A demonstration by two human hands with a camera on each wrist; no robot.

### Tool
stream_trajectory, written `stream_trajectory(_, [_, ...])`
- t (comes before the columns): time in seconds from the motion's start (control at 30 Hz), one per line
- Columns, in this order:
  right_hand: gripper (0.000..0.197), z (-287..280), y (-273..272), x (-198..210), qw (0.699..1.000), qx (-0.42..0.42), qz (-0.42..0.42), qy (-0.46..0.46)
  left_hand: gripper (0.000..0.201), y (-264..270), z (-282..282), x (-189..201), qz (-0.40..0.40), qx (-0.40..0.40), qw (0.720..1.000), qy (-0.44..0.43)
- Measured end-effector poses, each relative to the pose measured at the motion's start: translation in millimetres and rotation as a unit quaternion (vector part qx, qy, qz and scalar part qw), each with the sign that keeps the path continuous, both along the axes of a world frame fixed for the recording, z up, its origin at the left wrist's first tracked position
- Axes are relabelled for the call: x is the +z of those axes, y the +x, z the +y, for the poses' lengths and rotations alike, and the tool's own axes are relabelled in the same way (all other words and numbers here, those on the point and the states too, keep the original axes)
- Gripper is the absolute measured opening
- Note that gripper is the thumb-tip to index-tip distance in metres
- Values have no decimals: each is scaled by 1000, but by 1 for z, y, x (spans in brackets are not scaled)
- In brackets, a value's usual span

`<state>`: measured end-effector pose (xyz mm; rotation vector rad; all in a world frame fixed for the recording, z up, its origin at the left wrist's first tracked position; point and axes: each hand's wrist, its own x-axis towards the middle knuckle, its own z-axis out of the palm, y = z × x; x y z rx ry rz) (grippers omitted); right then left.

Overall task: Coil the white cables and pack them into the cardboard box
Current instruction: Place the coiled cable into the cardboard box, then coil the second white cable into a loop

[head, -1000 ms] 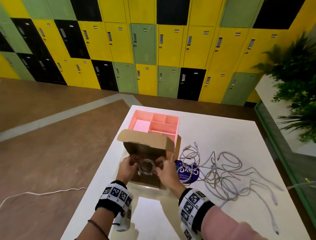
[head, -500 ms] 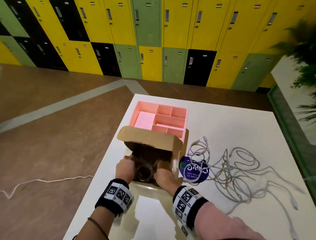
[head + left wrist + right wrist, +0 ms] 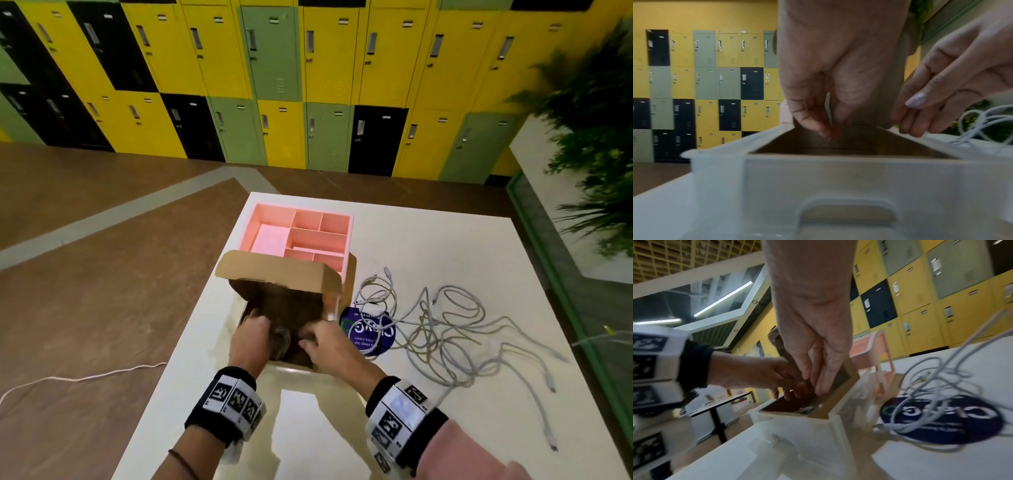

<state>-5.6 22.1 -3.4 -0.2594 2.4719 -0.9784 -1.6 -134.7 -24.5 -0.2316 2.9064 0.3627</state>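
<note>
The cardboard box [image 3: 281, 274] stands open near the table's left edge, its lid flap raised at the back. Both hands reach into it from the front. A small coil of white cable [image 3: 281, 337] lies low inside, between my left hand [image 3: 255, 329] and right hand [image 3: 318, 337]; it is blurred. In the right wrist view the coil [image 3: 804, 410] rests on the box floor under the straight fingers of my right hand [image 3: 813, 386]. My left hand [image 3: 828, 134] points its fingers down into the box with no cable between them. Several loose white cables [image 3: 438, 329] lie tangled to the right.
A pink divided organizer [image 3: 301, 233] sits right behind the box. A round blue sticker [image 3: 371, 334] lies under the cable tangle beside the box. A white cord [image 3: 78, 378] trails on the floor at left. Plants [image 3: 596, 144] stand beyond the table's right edge.
Both hands have lowered the coil from above the box rim down to its floor. Their fingers have loosened from around it. The head view has tipped downward.
</note>
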Motion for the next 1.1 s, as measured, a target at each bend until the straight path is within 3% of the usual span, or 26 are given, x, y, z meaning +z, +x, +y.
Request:
stream_trajectory(0.2, [16, 69, 10, 15, 997, -50, 53, -30, 22, 21, 48, 5, 82, -76, 990, 81])
stream_trajectory(0.47, [12, 139, 12, 5, 982, -143, 115, 46, 12, 21, 118, -10, 82, -190, 964, 169])
stream_trajectory(0.53, [16, 149, 13, 1, 976, -159, 131, 68, 9, 17, 131, -14, 62, -197, 964, 169])
stream_trajectory(0.7, [34, 155, 10, -4, 966, -156, 166, 124, 36, 1, 156, -21, 38, -178, 970, 160])
stream_trajectory(0.87, [30, 152, -2, -5, 959, -132, 178, 177, 25, -11, 171, -17, 40, -184, 974, 130])
stream_trajectory(1.0, [20, 149, -8, -3, 958, -115, 182, 192, 10, -17, 175, -15, 100, -193, 959, 179])
stream_trajectory(1.1, [19, 154, -12, 9, 955, -150, 205, 156, 13, -19, 171, -7, 170, -196, 953, 158])
